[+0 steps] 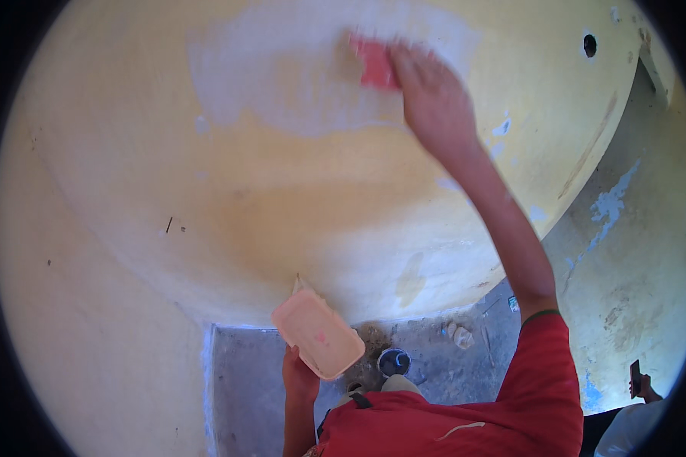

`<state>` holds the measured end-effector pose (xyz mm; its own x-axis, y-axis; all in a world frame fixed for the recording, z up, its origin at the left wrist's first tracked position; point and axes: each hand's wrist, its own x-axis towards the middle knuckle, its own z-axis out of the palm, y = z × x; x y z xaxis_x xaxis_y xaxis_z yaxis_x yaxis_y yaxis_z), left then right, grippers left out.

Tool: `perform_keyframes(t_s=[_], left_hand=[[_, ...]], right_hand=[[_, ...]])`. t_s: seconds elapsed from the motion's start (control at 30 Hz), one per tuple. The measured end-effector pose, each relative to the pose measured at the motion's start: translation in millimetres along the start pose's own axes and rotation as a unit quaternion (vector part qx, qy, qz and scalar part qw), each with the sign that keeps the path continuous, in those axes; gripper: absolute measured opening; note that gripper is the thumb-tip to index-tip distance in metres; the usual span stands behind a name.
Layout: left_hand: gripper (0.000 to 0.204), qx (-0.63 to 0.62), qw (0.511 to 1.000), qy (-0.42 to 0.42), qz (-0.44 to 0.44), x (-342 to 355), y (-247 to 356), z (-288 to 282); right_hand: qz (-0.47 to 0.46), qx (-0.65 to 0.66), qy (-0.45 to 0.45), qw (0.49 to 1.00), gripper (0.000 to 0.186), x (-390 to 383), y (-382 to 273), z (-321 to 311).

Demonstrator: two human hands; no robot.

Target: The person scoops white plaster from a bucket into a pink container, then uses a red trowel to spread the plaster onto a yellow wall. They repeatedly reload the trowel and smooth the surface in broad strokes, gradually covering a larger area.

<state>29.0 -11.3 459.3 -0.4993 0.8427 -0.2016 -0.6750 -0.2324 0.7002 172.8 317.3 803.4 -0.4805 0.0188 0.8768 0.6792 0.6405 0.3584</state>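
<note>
Up on the yellow wall [282, 164], my right hand [438, 103] grips a pink-red scraper [375, 65], a flat spreader blade, laid against a broad patch of whitish filler [259, 76]. The arm reaches up with the fingers closed round the tool. Lower down, my left hand [301, 375] holds a shallow peach-coloured rectangular tray [312, 320] by its near left edge. A few pinkish smears mark the tray's inside. From its far corner sticks a small pale pointed piece that I cannot make out.
On the grey floor below stands a bucket [394, 362] with dark contents. Pale crumpled litter [460, 335] lies to its right. A round hole [589, 46] opens in the wall at upper right. At lower right another person's hand [646, 390] holds a dark flat object [635, 377].
</note>
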Motion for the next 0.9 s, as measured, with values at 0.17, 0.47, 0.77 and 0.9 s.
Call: perform_keyframes(t_s=[0.17,0.47,0.77,0.9], left_hand=[[0.058,-0.040,0.999,-0.020,-0.008,6.8,-4.0,-3.2],[0.051,-0.051,0.999,0.011,-0.005,0.0,4.7,3.6],[0.047,0.036,0.999,0.004,0.022,2.1,3.8,-0.8],[0.056,-0.063,0.998,-0.009,0.007,4.4,-5.1,2.6]], right_hand=[[-0.020,-0.036,-0.054,0.998,0.051,-48.3,-14.5,41.8],[0.002,0.073,-0.069,0.995,0.043,-78.6,-34.0,25.8],[-0.016,-0.056,-0.041,0.997,0.050,-47.3,-21.6,48.7],[-0.040,-0.035,-0.151,0.987,0.051,-148.5,-63.1,47.8]])
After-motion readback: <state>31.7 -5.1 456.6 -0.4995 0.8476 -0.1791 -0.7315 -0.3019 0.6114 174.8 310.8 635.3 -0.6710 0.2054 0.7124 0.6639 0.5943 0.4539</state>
